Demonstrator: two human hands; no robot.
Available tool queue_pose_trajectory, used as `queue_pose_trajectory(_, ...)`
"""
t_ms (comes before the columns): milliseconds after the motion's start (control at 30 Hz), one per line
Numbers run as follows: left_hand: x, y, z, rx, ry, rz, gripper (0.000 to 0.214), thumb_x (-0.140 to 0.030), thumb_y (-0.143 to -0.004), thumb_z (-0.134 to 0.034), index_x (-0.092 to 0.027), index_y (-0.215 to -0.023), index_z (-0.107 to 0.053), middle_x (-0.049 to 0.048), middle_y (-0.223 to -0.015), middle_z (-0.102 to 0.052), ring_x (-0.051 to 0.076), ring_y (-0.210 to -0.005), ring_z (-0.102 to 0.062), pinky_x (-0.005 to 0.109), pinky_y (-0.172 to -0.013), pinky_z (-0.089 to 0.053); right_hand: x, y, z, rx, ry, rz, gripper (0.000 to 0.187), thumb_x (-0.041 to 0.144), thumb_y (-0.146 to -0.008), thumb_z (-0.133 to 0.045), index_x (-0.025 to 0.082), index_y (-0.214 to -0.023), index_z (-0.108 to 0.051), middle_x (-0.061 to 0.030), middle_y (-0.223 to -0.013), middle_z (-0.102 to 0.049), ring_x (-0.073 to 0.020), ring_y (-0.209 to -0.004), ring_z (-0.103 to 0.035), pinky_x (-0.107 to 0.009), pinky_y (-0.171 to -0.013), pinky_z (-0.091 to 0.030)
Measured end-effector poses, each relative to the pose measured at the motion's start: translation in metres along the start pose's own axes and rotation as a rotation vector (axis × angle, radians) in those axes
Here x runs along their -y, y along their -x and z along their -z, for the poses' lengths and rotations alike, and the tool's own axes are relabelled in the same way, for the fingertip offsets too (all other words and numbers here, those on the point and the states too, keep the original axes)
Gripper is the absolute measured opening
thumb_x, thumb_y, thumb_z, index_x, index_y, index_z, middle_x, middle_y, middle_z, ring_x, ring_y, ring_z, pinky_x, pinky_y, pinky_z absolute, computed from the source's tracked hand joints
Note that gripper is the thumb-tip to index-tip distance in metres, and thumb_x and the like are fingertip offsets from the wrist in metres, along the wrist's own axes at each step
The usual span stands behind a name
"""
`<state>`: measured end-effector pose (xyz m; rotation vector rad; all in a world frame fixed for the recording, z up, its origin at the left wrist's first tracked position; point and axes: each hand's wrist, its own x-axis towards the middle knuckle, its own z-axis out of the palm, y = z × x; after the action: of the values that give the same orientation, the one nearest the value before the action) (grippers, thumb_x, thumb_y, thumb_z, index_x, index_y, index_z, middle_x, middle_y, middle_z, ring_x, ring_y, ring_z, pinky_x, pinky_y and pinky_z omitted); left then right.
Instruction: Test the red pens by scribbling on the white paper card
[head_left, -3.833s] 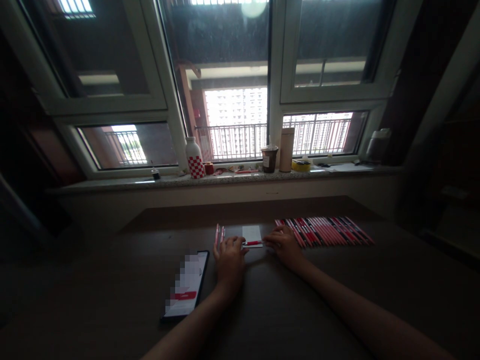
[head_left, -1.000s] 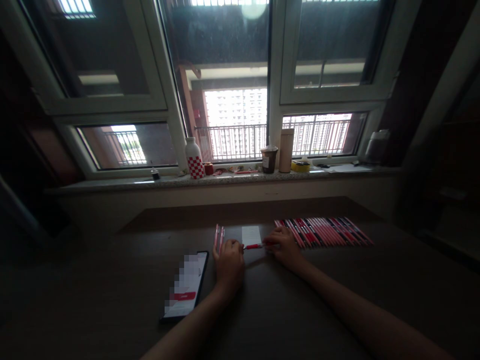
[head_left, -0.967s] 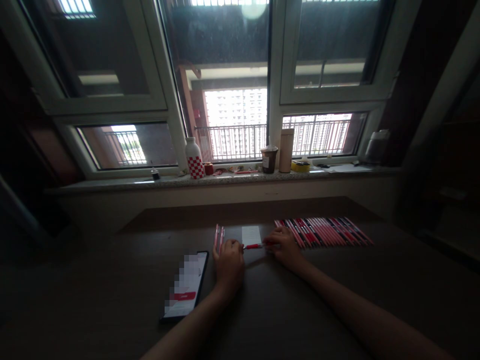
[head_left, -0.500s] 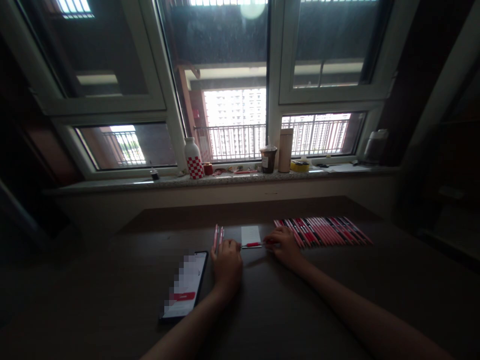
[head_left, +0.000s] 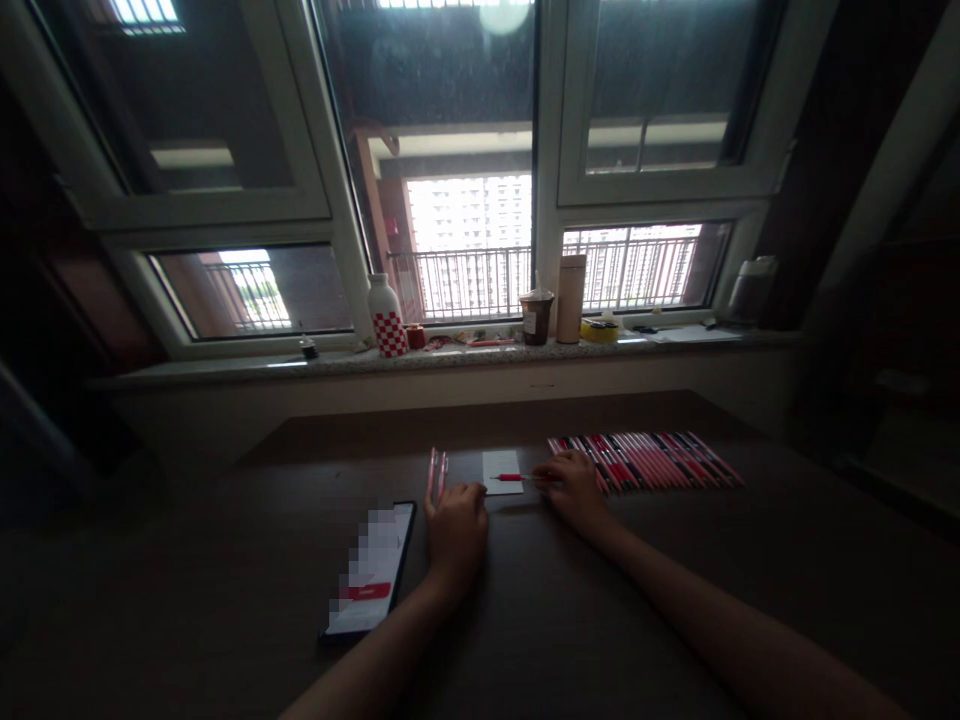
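Note:
My right hand (head_left: 576, 490) pinches a red pen (head_left: 512, 477) and holds it level over a small white paper slip (head_left: 501, 470) on the dark table (head_left: 570, 620). My left hand (head_left: 457, 525) rests curled on the table, just left of the slip's near corner, and I can see nothing in it. Two pink pens (head_left: 436, 471) lie side by side just beyond its fingers. A long row of red, pink and black pens (head_left: 649, 460) is laid out to the right of my right hand.
A phone (head_left: 373, 569) with a lit screen lies left of my left hand. On the windowsill (head_left: 247, 368) stand a checkered bottle (head_left: 387, 315), a dark cup (head_left: 537, 317), a tall flask (head_left: 571, 298) and a tape roll (head_left: 600, 329).
The left hand has let go of the red pen. The right hand alone has carried it up and away from me, over the white slip.

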<state>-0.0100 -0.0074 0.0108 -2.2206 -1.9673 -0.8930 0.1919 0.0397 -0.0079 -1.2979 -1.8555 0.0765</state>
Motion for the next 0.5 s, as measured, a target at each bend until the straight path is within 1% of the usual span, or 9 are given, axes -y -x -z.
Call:
queue_pose_trajectory(100,-0.0010,0.0013,0.0006,0.019,-0.031,-0.042,0.026,-0.016,-0.086,-0.042,-0.025,-0.093,-0.065,0.0026,-0.093,-0.067,0.021,-0.098,-0.056,0.050,-0.105,-0.020,-0.0003,0.0000,0.0005,-0.001,-0.005,-0.006,0.018,0.014,-0.077,-0.060,0.026,-0.084,-0.072,-0.0034,-0.086,-0.070,-0.0255,-0.095,-0.051,-0.042,-0.087,-0.031)
queue_pose_trajectory(200,-0.0015,0.0021,-0.0007,0.018,-0.070,-0.075,0.026,-0.018,-0.086,-0.043,-0.025,-0.095,-0.066,0.0032,-0.093,-0.067,0.022,-0.099,-0.055,0.052,-0.106,-0.018,-0.0004,-0.0002,0.0011,-0.010,0.002,-0.012,0.020,0.013,-0.077,-0.059,0.026,-0.084,-0.072,-0.0030,-0.086,-0.070,-0.0259,-0.095,-0.051,-0.043,-0.088,-0.030)
queue_pose_trajectory(367,-0.0019,0.0021,-0.0038,0.012,-0.147,-0.102,0.025,-0.019,-0.087,-0.043,-0.025,-0.093,-0.066,0.0030,-0.093,-0.066,0.023,-0.099,-0.054,0.057,-0.106,-0.017,-0.0010,-0.0001,0.0002,-0.020,0.022,-0.025,0.020,0.014,-0.076,-0.058,0.027,-0.084,-0.072,-0.0028,-0.087,-0.071,-0.0262,-0.095,-0.051,-0.045,-0.090,-0.028)
queue_pose_trajectory(500,-0.0022,0.0016,-0.0049,0.013,-0.169,-0.110,0.025,-0.021,-0.088,-0.043,-0.026,-0.092,-0.067,0.0030,-0.093,-0.066,0.023,-0.099,-0.053,0.058,-0.105,-0.017,-0.0012,0.0002,-0.0004,-0.026,0.061,-0.044,0.019,0.014,-0.077,-0.058,0.025,-0.084,-0.072,-0.0043,-0.087,-0.070,-0.0264,-0.095,-0.051,-0.046,-0.090,-0.028)
